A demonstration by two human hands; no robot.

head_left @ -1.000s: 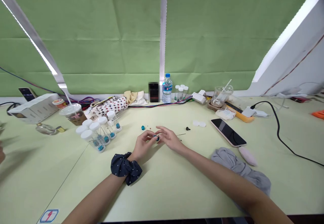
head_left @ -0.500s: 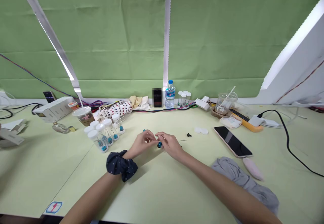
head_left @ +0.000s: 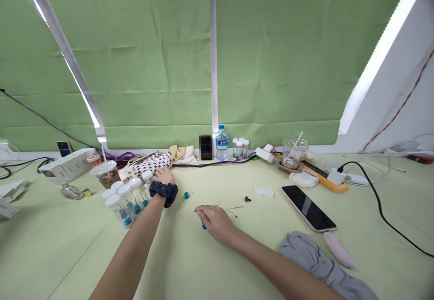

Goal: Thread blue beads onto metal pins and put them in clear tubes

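My left hand [head_left: 164, 177] reaches out with its fingers stretched forward, beside the rearmost of several white-capped clear vials [head_left: 125, 190]. Blue pieces with thin stems show inside these vials. The fingertips come close to a patterned cloth [head_left: 154, 163]; whether they touch a vial cannot be made out. My right hand [head_left: 214, 219] is closed low over the table, with a small blue piece [head_left: 204, 225] showing under its fingers. Another blue piece [head_left: 186, 195] lies on the table between my hands. Thin wire-like parts [head_left: 233, 208] lie just beyond my right hand.
A small black part [head_left: 247, 199] and white caps [head_left: 264, 192] lie right of centre. Further right are a phone [head_left: 308, 208], a grey cloth [head_left: 312, 259] and a yellow power strip [head_left: 334, 182]. A water bottle [head_left: 222, 144] and more vials [head_left: 240, 148] stand at the back.
My left hand has left my right hand and moved forward and left to the vials. My right hand stays near the middle, fingers closed. The view has tilted up slightly.
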